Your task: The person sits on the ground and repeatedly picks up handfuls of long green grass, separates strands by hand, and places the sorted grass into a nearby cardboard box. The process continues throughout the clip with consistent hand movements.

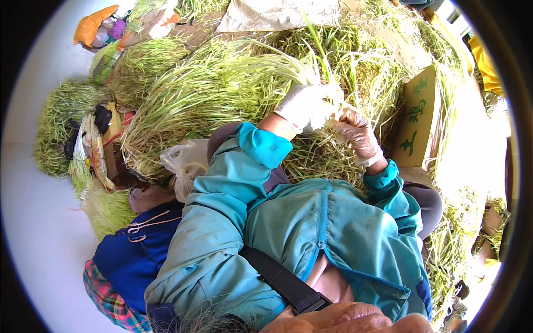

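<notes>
Both my hands are in front of my body, close together, each in a thin translucent glove. My left hand (308, 106) is closed around a bunch of pale green leafy stalks (291, 68), whose leaves fan out to the upper left. At the base of that bunch, my right hand (356, 131) has its fingers bent against the stalk ends; whether it pinches a piece is not clear. Under and beyond the hands lie a large heap of green stalks (200, 91) and a tangle of loose, partly dry leaves (329, 158).
A cardboard box (416, 120) with green writing stands at the right. A clear plastic bag (187, 162) lies beside my knee. A white woven sack (279, 14) is spread at the top. Orange bag (95, 26) and more stalk piles (66, 120) line the white wall at left.
</notes>
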Tool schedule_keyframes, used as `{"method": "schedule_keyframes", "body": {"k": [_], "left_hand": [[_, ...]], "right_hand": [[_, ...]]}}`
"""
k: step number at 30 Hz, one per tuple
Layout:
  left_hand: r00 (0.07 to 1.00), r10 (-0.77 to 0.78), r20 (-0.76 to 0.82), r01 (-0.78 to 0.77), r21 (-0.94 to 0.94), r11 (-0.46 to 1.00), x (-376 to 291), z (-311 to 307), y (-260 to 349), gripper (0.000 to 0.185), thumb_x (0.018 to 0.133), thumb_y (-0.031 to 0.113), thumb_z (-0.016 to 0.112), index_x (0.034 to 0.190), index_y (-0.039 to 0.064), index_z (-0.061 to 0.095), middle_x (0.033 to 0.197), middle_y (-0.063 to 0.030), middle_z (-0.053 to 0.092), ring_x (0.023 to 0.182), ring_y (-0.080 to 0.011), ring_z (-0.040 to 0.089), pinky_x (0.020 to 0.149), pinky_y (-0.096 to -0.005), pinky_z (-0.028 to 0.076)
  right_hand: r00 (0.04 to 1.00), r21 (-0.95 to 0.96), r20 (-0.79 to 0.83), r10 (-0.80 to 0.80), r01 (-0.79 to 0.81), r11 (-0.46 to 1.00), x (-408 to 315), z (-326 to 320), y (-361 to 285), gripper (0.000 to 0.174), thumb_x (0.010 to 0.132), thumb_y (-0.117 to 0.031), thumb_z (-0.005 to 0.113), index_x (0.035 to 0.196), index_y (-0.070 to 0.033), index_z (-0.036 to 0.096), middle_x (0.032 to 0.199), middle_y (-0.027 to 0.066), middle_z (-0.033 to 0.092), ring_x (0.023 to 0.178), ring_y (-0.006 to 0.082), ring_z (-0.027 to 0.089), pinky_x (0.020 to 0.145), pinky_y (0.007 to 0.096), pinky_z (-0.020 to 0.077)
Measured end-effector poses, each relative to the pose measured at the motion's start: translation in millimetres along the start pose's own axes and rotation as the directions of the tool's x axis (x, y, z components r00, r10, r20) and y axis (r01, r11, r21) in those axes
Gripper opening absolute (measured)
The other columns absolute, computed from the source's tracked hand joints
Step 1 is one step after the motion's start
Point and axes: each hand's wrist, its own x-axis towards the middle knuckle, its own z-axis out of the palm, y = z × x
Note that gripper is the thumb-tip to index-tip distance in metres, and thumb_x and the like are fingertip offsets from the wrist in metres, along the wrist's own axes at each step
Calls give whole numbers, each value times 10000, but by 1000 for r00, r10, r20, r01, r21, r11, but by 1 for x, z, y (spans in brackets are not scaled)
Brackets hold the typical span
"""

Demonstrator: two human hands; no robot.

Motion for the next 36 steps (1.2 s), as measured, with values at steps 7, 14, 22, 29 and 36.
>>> {"method": "schedule_keyframes", "body": {"k": [7, 14, 22, 29, 36], "left_hand": [[997, 69, -26, -33, 678, 734, 4, -6, -9, 290, 769, 209, 627, 1026, 75, 626, 909, -82, 638, 792, -209, 616, 679, -323, 511], [973, 229, 8, -195, 552, 811, 19, -9, -39, 268, 789, 171, 614, 1028, 67, 553, 920, -72, 558, 761, -175, 567, 570, -288, 461], [823, 410, 393, -117, 824, -555, 20, -10, -39, 316, 879, 121, 528, 1173, 8, 517, 1021, -101, 584, 789, -106, 575, 569, -206, 457], [989, 149, -16, -127, 442, 888, 1, -19, -7, 242, 870, 79, 544, 1087, 58, 649, 828, -19, 660, 625, -62, 555, 541, -209, 451], [954, 291, -76, -255, 308, 917, -9, -17, 21, 220, 881, 50, 535, 1073, -32, 604, 858, -63, 622, 685, -88, 547, 585, -202, 451]], "right_hand": [[990, 10, 39, 136, -137, 991, 2, -6, 4, 345, 869, -255, 630, 1154, -69, 571, 906, -9, 642, 650, 61, 591, 516, 179, 413], [978, 157, -201, -56, 89, 984, 24, -4, -1, 261, 851, -257, 645, 1050, -96, 596, 788, -57, 596, 585, 35, 511, 487, 182, 338], [939, 95, -335, -81, 120, 988, 20, 1, 0, 156, 861, -168, 625, 964, -51, 631, 757, -12, 619, 550, 48, 502, 502, 184, 399], [992, -78, -122, 25, -34, 996, -4, -1, 15, 146, 884, -179, 597, 912, -37, 611, 792, 69, 647, 765, 160, 640, 558, 259, 496], [707, -962, -250, 662, -101, -255, -52, -49, 121, 355, 864, -352, 541, 1157, -163, 609, 1142, 86, 626, 1061, 263, 597, 840, 413, 477]]}}
